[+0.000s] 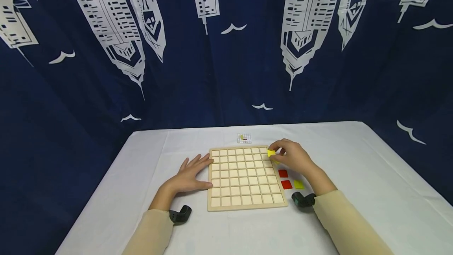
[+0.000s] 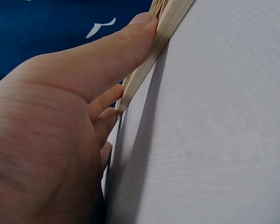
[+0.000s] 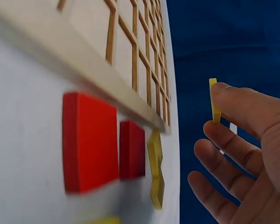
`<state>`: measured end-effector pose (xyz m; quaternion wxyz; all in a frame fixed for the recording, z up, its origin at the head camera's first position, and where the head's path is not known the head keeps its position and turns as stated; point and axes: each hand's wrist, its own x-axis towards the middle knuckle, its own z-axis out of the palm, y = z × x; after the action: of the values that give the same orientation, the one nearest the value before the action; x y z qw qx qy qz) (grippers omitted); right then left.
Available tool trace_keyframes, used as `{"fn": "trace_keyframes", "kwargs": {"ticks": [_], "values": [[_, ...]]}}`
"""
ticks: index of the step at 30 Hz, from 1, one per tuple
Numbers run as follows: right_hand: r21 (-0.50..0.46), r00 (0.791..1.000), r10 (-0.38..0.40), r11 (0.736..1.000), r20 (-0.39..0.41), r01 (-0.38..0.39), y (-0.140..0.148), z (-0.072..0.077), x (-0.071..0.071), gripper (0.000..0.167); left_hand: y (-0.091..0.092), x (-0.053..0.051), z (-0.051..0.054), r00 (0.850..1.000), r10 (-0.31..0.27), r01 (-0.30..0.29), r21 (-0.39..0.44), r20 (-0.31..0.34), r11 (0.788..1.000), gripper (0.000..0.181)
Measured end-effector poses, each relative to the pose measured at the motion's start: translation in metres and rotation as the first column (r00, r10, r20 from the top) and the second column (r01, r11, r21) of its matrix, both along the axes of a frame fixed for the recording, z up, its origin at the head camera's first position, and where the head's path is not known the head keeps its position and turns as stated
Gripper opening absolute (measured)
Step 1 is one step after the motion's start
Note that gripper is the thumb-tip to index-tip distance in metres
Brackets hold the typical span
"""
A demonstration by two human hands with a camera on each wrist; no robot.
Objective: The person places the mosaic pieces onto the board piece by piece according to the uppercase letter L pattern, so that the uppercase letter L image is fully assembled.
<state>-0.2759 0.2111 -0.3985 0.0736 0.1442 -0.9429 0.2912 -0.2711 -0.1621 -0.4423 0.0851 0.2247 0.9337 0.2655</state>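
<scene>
A wooden grid board (image 1: 247, 207) with rows of square cells lies on the table. My left hand (image 1: 186, 178) is spread at its left side, with the thumb and fingers touching the frame's edge. Over the board's far right corner, my right hand (image 1: 295, 158) pinches a yellow square tile (image 1: 271, 153) between thumb and index finger. The right wrist view has this tile (image 3: 214, 100) held edge-on, its other fingers loosely bent. Beneath that hand, more yellow (image 3: 156, 163) lies beside the board, mostly hidden in the head view.
Two red square tiles (image 1: 283, 173) lie along the board's right edge, with a yellow tile (image 1: 299, 184) to the right of the nearer one. A small card printed with a grid (image 1: 244, 138) lies behind the board. Dark blue curtain (image 1: 219, 70) hangs behind the white-covered table (image 1: 148, 148).
</scene>
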Motion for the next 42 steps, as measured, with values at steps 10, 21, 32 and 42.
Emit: {"fn": "trace_keyframes", "kwargs": {"ticks": [10,21,32,42], "values": [[-0.057,0.999,0.016,0.998,0.047,-0.014,-0.021,-0.003,-0.009,0.024,-0.002,-0.002,0.0,1.0,-0.016,0.016,-0.005,-0.004,1.0,0.089],[-0.082,0.996,0.062,0.995,0.06,-0.057,-0.047,-0.004,-0.016,0.022,-0.001,-0.003,-0.001,1.0,-0.017,0.017,-0.003,-0.003,1.0,0.089],[-0.052,0.99,0.11,0.993,0.089,-0.105,-0.073,-0.001,-0.022,0.024,-0.002,-0.003,0.001,1.0,-0.021,0.021,0.001,-0.005,1.0,0.089],[-0.013,0.991,0.085,0.996,0.108,-0.084,-0.092,-0.009,-0.028,0.022,-0.002,-0.001,0.001,1.0,-0.014,0.014,-0.005,0.001,1.0,0.089]]}}
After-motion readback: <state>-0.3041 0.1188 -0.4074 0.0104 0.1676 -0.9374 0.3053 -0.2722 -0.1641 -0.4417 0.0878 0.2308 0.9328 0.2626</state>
